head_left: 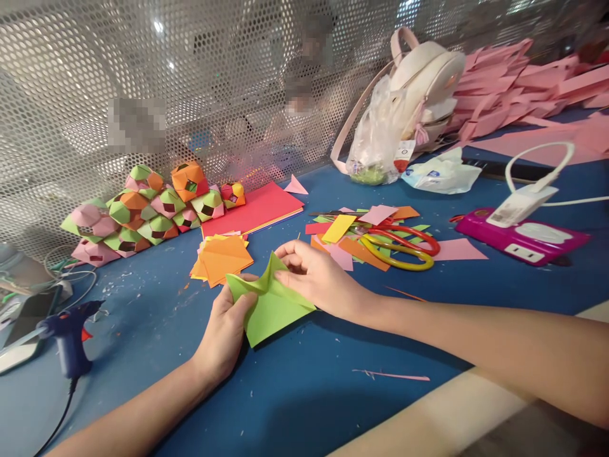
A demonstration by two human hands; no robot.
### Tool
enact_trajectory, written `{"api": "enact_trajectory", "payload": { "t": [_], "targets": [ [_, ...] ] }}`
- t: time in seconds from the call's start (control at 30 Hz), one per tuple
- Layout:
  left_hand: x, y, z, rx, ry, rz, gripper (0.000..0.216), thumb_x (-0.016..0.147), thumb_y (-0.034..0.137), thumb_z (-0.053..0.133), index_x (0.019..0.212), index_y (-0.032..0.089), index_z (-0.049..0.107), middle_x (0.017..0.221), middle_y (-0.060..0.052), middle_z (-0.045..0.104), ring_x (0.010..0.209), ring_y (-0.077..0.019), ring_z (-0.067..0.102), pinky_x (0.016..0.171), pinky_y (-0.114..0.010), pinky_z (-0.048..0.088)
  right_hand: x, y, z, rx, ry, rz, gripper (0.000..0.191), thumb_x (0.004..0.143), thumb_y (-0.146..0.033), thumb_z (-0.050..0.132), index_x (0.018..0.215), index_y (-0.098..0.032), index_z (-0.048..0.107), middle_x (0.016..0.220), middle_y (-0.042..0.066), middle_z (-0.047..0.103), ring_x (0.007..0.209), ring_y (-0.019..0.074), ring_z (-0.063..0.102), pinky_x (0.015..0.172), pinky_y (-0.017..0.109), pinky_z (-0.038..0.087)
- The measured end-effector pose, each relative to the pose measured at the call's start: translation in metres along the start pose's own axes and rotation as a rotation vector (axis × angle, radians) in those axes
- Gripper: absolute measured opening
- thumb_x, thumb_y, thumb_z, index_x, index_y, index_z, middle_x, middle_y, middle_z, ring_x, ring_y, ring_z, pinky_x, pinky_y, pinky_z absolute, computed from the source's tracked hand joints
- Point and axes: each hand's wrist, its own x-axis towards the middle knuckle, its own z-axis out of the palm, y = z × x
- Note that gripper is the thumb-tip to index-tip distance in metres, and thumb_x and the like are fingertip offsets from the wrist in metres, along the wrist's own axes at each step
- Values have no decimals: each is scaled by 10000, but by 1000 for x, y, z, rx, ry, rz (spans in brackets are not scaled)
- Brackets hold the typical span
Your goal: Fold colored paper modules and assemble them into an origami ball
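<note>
A green sheet of paper, partly folded with raised creases along its far edge, is held up between my two hands over the blue table. My left hand pinches its left side, thumb on top and fingers behind. At its far right part, my right hand grips the paper between thumb and fingers. Just beyond the hands lies a stack of orange and yellow paper squares. Right of that are scissors with yellow and red handles, resting on coloured paper scraps.
Folded paper balls are piled at the back left beside red sheets. A blue glue gun stands at left with its cord. At right are a purple power strip, a white backpack and pink paper strips.
</note>
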Motion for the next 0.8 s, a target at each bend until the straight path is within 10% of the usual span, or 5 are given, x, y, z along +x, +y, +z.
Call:
{"api": "enact_trajectory", "payload": {
  "t": [0.43,0.8],
  "targets": [
    [-9,8,3,304,-126,126,260,875,353,487,1071,211,584,1028,-28,618,888,-172,543,772,-255,433,-6,-9,2,-177,-1,-234,92,823,-175,532,796,-183,620,752,0,571,686,116,537,604,237,452],
    [-8,8,3,369,-107,95,171,823,353,554,815,183,541,736,20,532,702,-135,481,622,-216,409,-10,-12,4,-187,-62,-204,140,840,-171,507,828,-177,646,783,8,606,724,121,570,637,239,470]
  ]
}}
